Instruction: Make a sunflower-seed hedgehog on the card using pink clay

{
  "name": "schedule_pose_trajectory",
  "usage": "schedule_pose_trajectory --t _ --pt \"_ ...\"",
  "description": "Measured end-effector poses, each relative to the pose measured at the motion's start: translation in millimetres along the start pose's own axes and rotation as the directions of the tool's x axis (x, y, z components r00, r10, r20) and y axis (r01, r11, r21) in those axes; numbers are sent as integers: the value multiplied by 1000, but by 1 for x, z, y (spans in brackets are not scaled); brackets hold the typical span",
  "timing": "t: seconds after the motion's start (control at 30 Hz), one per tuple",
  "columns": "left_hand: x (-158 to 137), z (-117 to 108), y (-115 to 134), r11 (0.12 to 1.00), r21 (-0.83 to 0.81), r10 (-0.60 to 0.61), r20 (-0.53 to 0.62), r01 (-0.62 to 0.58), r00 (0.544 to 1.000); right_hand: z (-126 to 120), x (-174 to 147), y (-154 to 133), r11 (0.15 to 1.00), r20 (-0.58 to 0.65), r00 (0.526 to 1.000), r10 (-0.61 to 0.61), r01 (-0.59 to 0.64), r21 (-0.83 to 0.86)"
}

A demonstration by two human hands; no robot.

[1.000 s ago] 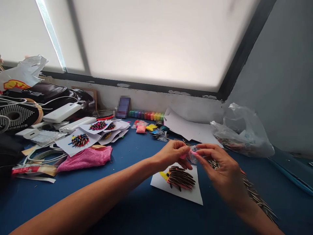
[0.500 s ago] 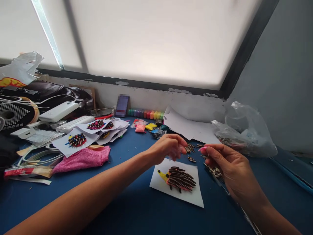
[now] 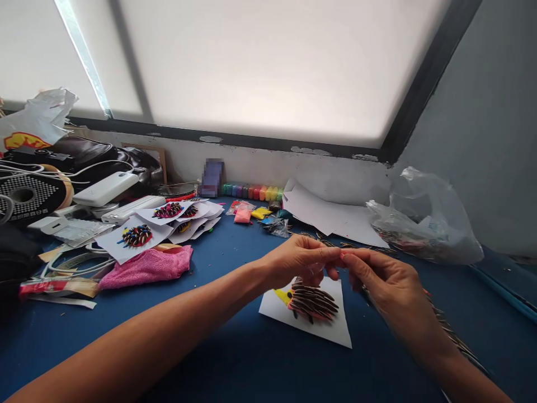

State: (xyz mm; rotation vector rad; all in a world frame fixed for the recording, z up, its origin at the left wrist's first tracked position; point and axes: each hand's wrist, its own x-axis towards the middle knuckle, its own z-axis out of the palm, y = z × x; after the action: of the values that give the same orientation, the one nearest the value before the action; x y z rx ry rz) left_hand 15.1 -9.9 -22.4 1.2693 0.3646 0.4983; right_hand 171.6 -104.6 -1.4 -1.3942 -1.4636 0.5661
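My left hand (image 3: 302,258) and my right hand (image 3: 388,282) meet fingertip to fingertip above a white card. Both are closed in a pinch on a small bit of pink modelling clay (image 3: 343,255), mostly covered by the fingers. Below them, the card (image 3: 289,327) lies on the blue table and bears a hedgehog picture (image 3: 314,299). Its back is rows of striped sunflower seeds over pink clay, its snout is yellow clay, and short dark legs show underneath. My left fingers hide part of the hedgehog's top. Loose sunflower seeds (image 3: 327,242) lie behind my hands.
At left are finished hedgehog cards (image 3: 134,238), a pink cloth (image 3: 146,268), cables and a white power bank (image 3: 106,188). Clay packets (image 3: 243,214) and a row of coloured clay (image 3: 251,192) stand behind. White sheets (image 3: 327,215) and a plastic bag (image 3: 432,229) lie back right.
My left hand has moved right to meet my right hand, and its fingers have closed on the pink clay. The view has shifted slightly.
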Motion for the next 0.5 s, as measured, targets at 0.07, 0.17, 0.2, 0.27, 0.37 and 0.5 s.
schedule_pose_trajectory --t 0.07,0.17,0.2,0.27,0.37,0.5 --pt "0 -2 -1 1000 18 -11 12 11 1000 0 -1 0 1000 14 999 -29 29 -7" --pt "0 -3 0 997 44 -57 23 56 998 1 -3 2 997 24 997 -67 68 -32" --pt "-1 -3 0 996 49 -70 28 69 997 2 -3 3 996 27 997 -75 76 -43" --pt "-2 -2 1 995 53 -87 46 85 995 3 -5 6 994 39 996 -80 82 -66" --pt "-2 -2 1 993 75 -102 76 96 992 4 -7 8 990 34 997 -71 75 -116" --pt "0 -7 5 992 127 -22 19 19 1000 3 -5 7 985 11 999 -41 42 -169"
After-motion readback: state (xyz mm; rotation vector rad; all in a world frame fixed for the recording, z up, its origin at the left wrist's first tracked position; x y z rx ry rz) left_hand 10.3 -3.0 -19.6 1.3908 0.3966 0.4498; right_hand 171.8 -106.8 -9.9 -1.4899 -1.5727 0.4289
